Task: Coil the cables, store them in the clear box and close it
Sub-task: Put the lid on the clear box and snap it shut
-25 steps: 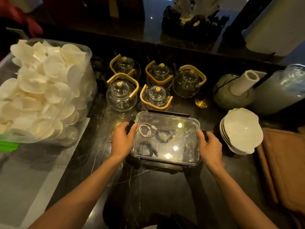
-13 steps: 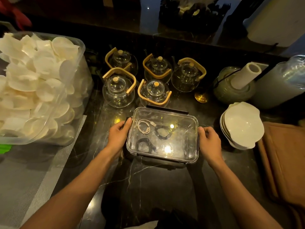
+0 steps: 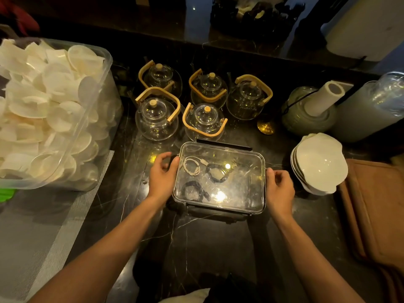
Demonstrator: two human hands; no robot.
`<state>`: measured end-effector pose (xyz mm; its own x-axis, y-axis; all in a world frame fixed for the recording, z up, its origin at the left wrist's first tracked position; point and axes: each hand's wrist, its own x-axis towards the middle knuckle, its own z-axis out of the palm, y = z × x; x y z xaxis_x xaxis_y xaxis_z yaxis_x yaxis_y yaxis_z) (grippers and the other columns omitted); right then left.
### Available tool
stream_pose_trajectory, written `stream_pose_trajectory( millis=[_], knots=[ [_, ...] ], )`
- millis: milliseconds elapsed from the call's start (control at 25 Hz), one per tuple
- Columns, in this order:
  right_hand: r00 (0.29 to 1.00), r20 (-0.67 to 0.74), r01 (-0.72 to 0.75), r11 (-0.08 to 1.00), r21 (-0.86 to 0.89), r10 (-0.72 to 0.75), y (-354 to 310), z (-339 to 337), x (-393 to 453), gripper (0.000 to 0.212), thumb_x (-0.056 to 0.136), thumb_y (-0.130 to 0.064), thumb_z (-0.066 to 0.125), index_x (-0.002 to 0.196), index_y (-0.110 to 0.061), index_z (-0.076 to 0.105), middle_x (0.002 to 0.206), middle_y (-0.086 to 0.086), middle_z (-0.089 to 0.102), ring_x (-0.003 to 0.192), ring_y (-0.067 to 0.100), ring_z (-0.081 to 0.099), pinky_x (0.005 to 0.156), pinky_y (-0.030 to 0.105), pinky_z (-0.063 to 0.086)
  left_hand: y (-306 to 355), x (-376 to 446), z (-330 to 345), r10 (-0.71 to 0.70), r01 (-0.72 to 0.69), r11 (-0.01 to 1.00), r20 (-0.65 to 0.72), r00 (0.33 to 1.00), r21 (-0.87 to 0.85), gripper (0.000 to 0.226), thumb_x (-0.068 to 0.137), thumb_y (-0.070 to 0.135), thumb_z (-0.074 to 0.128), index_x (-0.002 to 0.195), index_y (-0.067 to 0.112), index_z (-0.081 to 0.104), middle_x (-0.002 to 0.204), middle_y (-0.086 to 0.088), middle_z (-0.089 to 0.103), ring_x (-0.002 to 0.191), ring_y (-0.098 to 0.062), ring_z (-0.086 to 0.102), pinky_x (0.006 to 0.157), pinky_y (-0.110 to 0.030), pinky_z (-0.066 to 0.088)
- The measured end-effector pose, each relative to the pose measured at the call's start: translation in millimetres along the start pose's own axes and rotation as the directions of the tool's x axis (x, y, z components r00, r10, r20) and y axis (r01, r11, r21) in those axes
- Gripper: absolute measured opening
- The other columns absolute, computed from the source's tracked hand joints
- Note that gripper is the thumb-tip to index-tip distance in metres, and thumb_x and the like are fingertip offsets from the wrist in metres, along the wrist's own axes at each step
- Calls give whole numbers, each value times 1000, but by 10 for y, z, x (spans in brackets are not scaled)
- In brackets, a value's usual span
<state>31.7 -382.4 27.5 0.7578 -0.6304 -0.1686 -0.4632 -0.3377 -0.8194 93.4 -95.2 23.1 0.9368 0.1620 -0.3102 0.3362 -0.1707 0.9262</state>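
The clear box (image 3: 238,193) stands on the dark marble counter with its clear lid on. Through the lid I see a coiled white cable (image 3: 192,168) at the back left, a coiled black cable (image 3: 215,174) beside it and another black coil (image 3: 194,191) at the front left. My left hand (image 3: 161,178) is at the box's left side, thumb and curled fingers around the dark side latch. At the right side my right hand (image 3: 279,189) has its thumb against the rim and its fingers curled; the latch there is hidden. A black latch (image 3: 225,145) sticks out along the back edge.
Several glass teapots (image 3: 197,121) with wooden handles stand just behind the box. A large clear tub of white shells (image 3: 43,110) fills the left. Stacked white bowls (image 3: 319,162) and a brown cloth (image 3: 376,211) lie at the right, with a paper roll (image 3: 323,97) behind.
My left hand has slid off the lid's corner to the left side latch. My right hand has shifted slightly along the right edge. The box stays where it was.
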Motion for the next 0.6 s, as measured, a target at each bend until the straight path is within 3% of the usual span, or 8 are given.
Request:
stream_pose_trajectory(
  millis=[80,200,280,360,480,600],
  knots=[
    [997,-28,70,993,-98,-73,-15,-1,-41,26,104,-34,55,93,-13,66,84,-1,63,79,13,60,61,24,42,0,-61,57,85,-84,994,-17,996,67,29,103,31,53,123,14,64,102,4,69,90,-3,64,85,-22,55],
    [999,33,29,997,-74,-27,-41,-37,-162,24,102,-41,57,105,-19,68,90,-7,67,83,3,62,66,22,45,-35,-104,108,100,-102,987,23,995,123,41,107,34,40,120,3,65,104,-20,68,98,-31,63,93,-47,51],
    [996,90,4,1000,-29,-2,-22,-77,-237,21,100,-43,61,109,-25,67,89,-14,67,85,-1,63,69,19,46,-60,-125,113,97,-102,984,42,994,147,47,108,36,37,121,-1,62,113,-27,65,109,-39,60,96,-51,49],
    [993,113,-11,999,-36,15,9,-108,-255,24,99,-44,63,110,-24,69,87,-15,68,84,-2,64,68,17,46,-64,-181,131,97,-106,984,67,993,143,47,108,37,35,119,1,62,109,-18,69,105,-29,63,93,-42,52],
    [992,118,-36,996,-82,46,24,-126,-207,31,100,-41,61,108,-14,75,84,-13,69,82,-1,64,64,18,46,-23,-221,158,105,-117,978,72,992,175,38,109,34,33,103,13,64,81,12,62,74,0,59,69,-20,46],
    [991,111,-65,996,-53,71,35,-153,-202,29,101,-38,62,107,-13,74,83,-14,67,85,2,65,65,19,45,-18,-242,141,125,-145,968,104,987,207,33,109,33,33,90,23,57,70,14,54,62,8,53,62,-24,41]
  ],
)
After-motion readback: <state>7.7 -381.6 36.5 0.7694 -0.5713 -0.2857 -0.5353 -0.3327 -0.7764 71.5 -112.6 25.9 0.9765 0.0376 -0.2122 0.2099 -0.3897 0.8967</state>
